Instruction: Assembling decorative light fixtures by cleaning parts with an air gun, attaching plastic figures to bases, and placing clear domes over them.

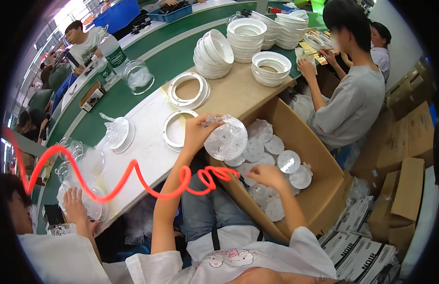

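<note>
My left hand (196, 132) grips a round white disc wrapped in a clear plastic bag (226, 139), held above the near corner of a large open cardboard box (323, 189). Down inside the box, my right hand (265, 176) rests on several more bagged white discs (276, 156) that fill its bottom. A red coiled cord (134, 177) runs across my left forearm from the left. Two flat white rings (179, 128) lie on the table just beyond my left hand.
Stacks of white ring housings (245, 38) stand on the table and green conveyor (158, 61). A person in grey (352, 99) sits at right; another person's hand (75, 203) handles clear covers at left. Cardboard cartons (408, 142) and printed flat boxes (361, 251) sit at right.
</note>
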Tool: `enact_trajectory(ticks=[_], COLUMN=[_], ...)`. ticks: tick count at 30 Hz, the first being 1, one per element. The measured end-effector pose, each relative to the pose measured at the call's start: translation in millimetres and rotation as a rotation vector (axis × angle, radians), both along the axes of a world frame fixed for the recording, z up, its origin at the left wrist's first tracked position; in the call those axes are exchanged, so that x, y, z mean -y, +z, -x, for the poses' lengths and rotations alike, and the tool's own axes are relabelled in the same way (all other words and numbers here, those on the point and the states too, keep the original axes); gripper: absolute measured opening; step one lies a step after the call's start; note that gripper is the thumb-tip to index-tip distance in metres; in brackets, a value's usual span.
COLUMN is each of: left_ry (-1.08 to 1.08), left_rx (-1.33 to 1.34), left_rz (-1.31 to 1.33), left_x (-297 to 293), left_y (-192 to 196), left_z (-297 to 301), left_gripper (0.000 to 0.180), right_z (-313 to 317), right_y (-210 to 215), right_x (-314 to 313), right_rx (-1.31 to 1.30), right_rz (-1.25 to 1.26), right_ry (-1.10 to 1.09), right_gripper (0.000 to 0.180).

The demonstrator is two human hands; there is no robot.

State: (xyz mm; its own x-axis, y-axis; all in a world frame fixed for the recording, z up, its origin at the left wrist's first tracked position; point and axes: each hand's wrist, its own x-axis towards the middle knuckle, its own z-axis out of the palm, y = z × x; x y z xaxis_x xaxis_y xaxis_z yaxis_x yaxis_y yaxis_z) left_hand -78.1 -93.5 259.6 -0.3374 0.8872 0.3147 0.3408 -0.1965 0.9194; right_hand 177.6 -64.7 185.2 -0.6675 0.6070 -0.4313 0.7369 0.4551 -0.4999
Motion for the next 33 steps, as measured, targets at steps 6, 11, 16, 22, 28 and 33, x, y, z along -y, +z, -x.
enact_trajectory(ticks=[6, 11, 16, 22, 28, 33], left_ry=[0.139, 0.357, 0.445, 0.473, 0.619, 0.287], left_rx=[-0.058, -0.162, -0.154, -0.127, -0.241, -0.555], left_rz=[-0.117, -0.228, -0.303, -0.351, -0.423, -0.010], left_x=[-5.3, -14.3, -8.0, -4.0, 12.9, 78.9], left_y=[10.8, 9.7, 16.6, 15.7, 2.1, -47.7], left_z=[31.0, 51.0, 77.7, 98.7, 109.3, 110.3], left_gripper=[0.019, 0.020, 0.026, 0.043, 0.055, 0.030], right_z=[58.6, 141.8, 200.8, 240.0, 255.3, 244.7], right_y=[117.8, 118.8, 118.1, 123.0, 99.4, 81.8], right_x=[-45.2, -64.3, -81.1, -80.1, -93.3, -114.9], right_rx=[-0.708, -0.745, -0.719, -0.949, -1.015, -1.050], right_rz=[-0.463, -0.669, -0.430, -0.341, -0.358, -0.166], right_ry=[-0.050, 0.134, 0.264, 0.325, 0.233, 0.046], right_gripper=[0.037, 0.041, 0.039, 0.033, 0.033, 0.039])
